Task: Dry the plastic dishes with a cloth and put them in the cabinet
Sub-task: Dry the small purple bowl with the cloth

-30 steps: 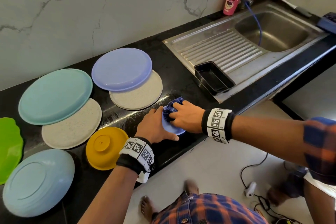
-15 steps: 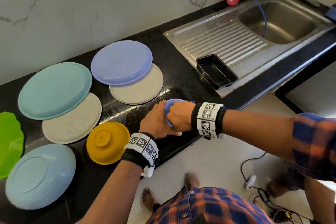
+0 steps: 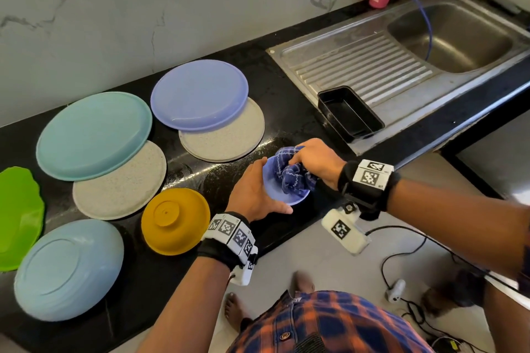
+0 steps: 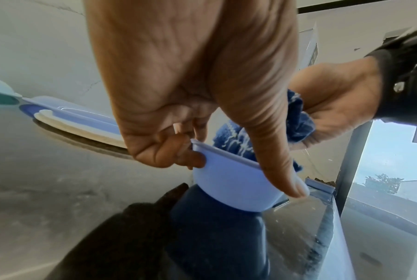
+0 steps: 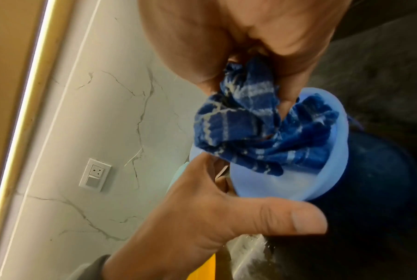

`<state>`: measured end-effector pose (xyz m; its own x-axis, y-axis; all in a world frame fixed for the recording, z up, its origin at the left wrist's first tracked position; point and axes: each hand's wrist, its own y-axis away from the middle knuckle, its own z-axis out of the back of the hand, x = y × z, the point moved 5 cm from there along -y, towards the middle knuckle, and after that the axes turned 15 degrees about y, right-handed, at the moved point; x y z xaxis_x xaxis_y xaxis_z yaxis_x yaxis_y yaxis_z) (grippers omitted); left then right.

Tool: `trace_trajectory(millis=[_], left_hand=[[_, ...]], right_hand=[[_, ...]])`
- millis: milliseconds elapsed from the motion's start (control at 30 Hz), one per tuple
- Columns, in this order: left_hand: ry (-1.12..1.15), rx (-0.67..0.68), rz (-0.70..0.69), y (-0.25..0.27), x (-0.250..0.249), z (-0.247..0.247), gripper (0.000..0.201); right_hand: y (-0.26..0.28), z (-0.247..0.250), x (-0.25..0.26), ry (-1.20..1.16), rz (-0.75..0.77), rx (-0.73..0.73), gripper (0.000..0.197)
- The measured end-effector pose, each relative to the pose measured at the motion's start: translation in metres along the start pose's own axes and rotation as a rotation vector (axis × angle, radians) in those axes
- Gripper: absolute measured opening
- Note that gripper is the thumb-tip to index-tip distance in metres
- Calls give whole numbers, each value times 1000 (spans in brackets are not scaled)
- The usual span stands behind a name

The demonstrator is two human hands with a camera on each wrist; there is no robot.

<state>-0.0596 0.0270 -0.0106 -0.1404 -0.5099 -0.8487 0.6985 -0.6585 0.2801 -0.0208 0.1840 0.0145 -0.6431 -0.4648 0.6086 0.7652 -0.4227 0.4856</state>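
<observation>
Now left hand (image 3: 255,192) grips tilted bowl (image 3: 276,189), mouth rightward; right hand (image 3: 318,163) clutches cloth (image 3: 292,175) inside.

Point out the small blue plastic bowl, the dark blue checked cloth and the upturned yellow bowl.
small blue plastic bowl (image 4: 229,186): left wrist view, outer wall.
dark blue checked cloth (image 3: 289,178): head view, bunched middle.
upturned yellow bowl (image 3: 183,226): head view, sloping side.

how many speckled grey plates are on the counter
2. One speckled grey plate lies partly under the teal plate; the other speckled grey plate lies partly under the lavender plate. More could be hidden beneath other dishes.
</observation>
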Motion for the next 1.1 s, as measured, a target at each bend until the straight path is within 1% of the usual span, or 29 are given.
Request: trace_trajectory(millis=[67, 100, 167, 200, 233, 267, 333, 400, 467, 567, 633, 700, 767, 900, 967, 1100], left_hand=[[25, -10, 22, -3, 6, -1, 110], [24, -10, 32, -5, 10, -1, 112], [1, -12, 39, -7, 14, 0, 115], [-2, -13, 46, -7, 16, 0, 117], [7, -16, 52, -7, 18, 1, 120], [19, -16, 64, -7, 20, 1, 124], [18, -16, 73, -6, 21, 0, 130], [-2, -17, 59, -7, 20, 1, 132], [-46, 1, 79, -6, 19, -1, 133], [-118, 16, 90, -7, 17, -5, 134], [-158, 20, 90, -7, 14, -8, 134], [-201, 26, 84, -9, 15, -8, 134], [-204, 15, 95, -9, 20, -7, 133], [-176, -40, 70, -3, 29, -2, 133], [-148, -72, 52, -1, 28, 2, 137], [-184, -89, -27, -10, 17, 6, 147]], right_hand=[[-2, -9, 2, -8, -2, 21, 22], [-2, -14, 7, 20, 19, 45, 24], [1, -20, 16, 115, 100, 105, 15], [2, -21, 19, 165, 139, 163, 11], [6, -21, 21, 216, 178, 236, 18], [10, -22, 24, 292, 222, 321, 22], [16, -23, 28, 509, 309, 453, 22], [18, -21, 34, 690, 376, 547, 37], [17, -18, 41, 808, 400, 625, 46], [15, -13, 51, 1024, 409, 684, 45], [13, -8, 57, 1136, 405, 677, 42], [10, 2, 65, 1160, 420, 639, 37], [11, 19, 72, 1139, 453, 575, 35], [15, 47, 73, 1030, 566, 374, 42], [19, 45, 65, 1028, 609, 334, 42], [21, 20, 44, 1067, 652, 327, 40]])
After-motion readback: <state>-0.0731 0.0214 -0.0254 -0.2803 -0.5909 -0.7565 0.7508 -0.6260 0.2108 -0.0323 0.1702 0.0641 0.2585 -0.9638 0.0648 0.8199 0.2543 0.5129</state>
